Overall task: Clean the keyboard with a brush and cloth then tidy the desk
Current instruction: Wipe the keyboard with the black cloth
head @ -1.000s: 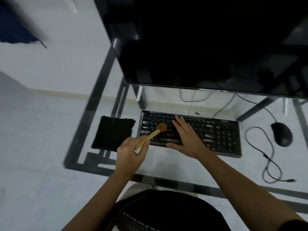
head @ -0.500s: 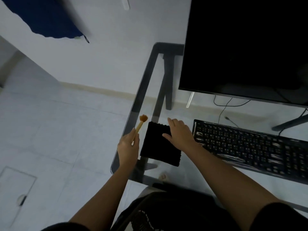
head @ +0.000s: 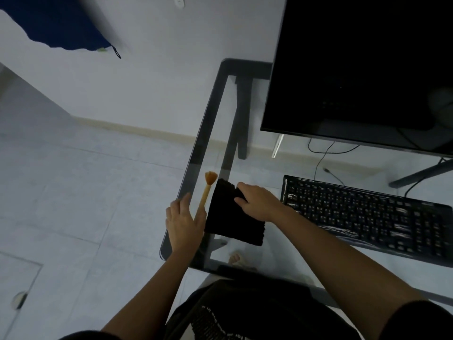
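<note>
A dark monitor (head: 362, 69) stands far right on the glass desk (head: 215, 99), the keyboard (head: 367, 214) nearer beneath it. Left of the keyboard lies the black cloth (head: 230, 224), its far edge pinched by the right hand (head: 257, 202). The brush (head: 207, 190) lies just left of the cloth; the left hand (head: 182, 220), fingers loosely spread, touches its handle

I cannot read any text here. The keyboard (head: 367, 214), at about 3 o'clock, has pale key markings too small to read. My dark shirt (head: 245, 315), at 6 o'clock, has white print, too blurred.
</note>
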